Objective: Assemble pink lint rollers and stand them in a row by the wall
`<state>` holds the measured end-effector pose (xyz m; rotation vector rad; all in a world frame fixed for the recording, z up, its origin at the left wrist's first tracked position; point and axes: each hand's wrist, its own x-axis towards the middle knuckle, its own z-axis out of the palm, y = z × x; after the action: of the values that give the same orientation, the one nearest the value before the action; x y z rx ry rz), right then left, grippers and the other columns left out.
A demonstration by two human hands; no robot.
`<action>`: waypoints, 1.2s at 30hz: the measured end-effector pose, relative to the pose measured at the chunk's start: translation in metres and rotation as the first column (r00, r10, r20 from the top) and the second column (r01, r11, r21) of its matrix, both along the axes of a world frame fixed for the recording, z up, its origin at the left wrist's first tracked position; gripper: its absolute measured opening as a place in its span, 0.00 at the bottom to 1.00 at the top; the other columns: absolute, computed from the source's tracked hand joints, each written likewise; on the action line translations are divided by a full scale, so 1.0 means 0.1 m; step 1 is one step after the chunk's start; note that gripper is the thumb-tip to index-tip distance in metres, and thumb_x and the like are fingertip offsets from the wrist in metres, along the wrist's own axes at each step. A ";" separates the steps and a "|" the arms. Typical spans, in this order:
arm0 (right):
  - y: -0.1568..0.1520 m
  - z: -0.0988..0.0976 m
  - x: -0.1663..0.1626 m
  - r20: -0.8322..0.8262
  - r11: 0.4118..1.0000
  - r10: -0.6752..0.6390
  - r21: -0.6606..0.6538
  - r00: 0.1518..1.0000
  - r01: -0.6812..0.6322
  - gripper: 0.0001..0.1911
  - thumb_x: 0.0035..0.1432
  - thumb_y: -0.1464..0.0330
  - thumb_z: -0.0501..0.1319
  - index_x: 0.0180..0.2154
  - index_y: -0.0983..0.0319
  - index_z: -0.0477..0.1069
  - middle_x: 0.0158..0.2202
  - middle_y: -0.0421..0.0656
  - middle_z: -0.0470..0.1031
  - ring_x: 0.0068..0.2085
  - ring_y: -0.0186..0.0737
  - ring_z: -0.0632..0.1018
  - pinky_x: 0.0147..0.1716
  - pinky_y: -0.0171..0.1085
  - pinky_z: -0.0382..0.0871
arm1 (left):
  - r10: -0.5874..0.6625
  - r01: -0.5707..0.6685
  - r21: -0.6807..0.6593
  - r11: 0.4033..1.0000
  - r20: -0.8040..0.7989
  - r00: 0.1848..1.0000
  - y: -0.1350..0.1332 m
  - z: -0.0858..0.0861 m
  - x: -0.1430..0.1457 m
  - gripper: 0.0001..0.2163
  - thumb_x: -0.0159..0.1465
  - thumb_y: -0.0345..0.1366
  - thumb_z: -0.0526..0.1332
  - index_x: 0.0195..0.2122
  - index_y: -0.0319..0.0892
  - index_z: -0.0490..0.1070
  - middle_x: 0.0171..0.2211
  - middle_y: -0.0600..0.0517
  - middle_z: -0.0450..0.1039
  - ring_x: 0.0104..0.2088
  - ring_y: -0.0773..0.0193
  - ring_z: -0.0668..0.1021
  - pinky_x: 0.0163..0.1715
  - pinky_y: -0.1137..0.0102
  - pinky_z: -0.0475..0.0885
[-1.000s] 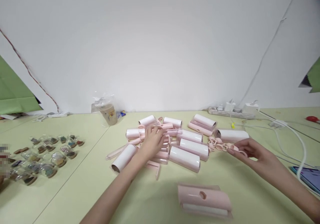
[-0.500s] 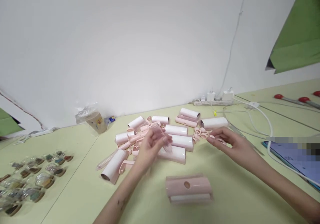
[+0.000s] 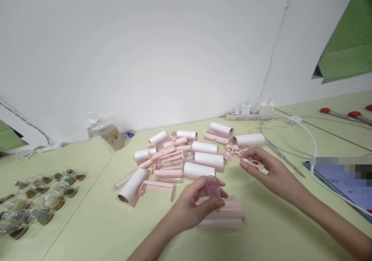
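My left hand (image 3: 194,204) is closed round a clear pink plastic tube (image 3: 213,187), held end-on above a pink lint-roller case (image 3: 229,214) that lies near the table's front. My right hand (image 3: 266,171) pinches a small pink ring-shaped clip (image 3: 253,163) between thumb and fingers, just in front of a little heap of similar pink rings (image 3: 231,151). Behind both hands lies a pile of white paper rolls (image 3: 205,158) and pink handles (image 3: 171,159).
A bagged paper cup (image 3: 112,135) stands at the back left. Several small cork-stoppered glass bottles (image 3: 43,197) lie at the left. A power strip (image 3: 248,115) with chargers and white cables (image 3: 308,139) runs at the back right, with a blue sheet (image 3: 343,177) beside it.
My left hand has lifted the clear tube out of the pile and drawn it toward me, over the pink case. My right hand has stayed near the rings with the clip.
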<state>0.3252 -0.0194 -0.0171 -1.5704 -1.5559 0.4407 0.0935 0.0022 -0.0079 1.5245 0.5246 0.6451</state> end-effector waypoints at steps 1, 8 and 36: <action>-0.01 0.00 -0.02 0.000 1.000 0.010 0.001 1.000 -0.010 0.13 0.56 0.54 0.53 0.36 0.56 0.63 0.34 0.40 0.69 0.37 0.42 0.71 0.30 0.36 0.64 | -0.006 0.006 0.031 1.000 -0.008 1.000 0.00 0.01 0.00 0.12 0.58 0.36 0.60 0.43 0.42 0.66 0.34 0.50 0.71 0.38 0.63 0.74 0.37 0.70 0.70; -0.10 0.06 -0.16 -0.015 0.993 0.120 -0.006 0.993 -0.120 0.11 0.57 0.57 0.52 0.36 0.56 0.64 0.34 0.41 0.68 0.37 0.41 0.71 0.30 0.34 0.66 | 0.073 -0.076 0.128 0.989 0.023 0.997 -0.05 -0.01 0.07 0.11 0.50 0.33 0.67 0.33 0.41 0.69 0.30 0.54 0.70 0.35 0.64 0.74 0.40 0.68 0.68; -0.24 0.29 -0.72 0.442 0.880 0.178 0.327 0.879 -0.343 0.08 0.53 0.62 0.60 0.26 0.59 0.64 0.16 0.34 0.63 0.16 0.30 0.63 0.15 0.30 0.56 | 0.016 0.022 0.154 0.988 -0.240 0.971 -0.11 -0.42 -0.21 0.24 0.50 0.37 0.65 0.49 0.43 0.63 0.48 0.46 0.66 0.49 0.54 0.69 0.47 0.61 0.65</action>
<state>0.2532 -0.0437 0.0122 -1.1729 -2.0415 -0.0705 0.0726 -0.0086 -0.0498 1.7638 0.6681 0.5096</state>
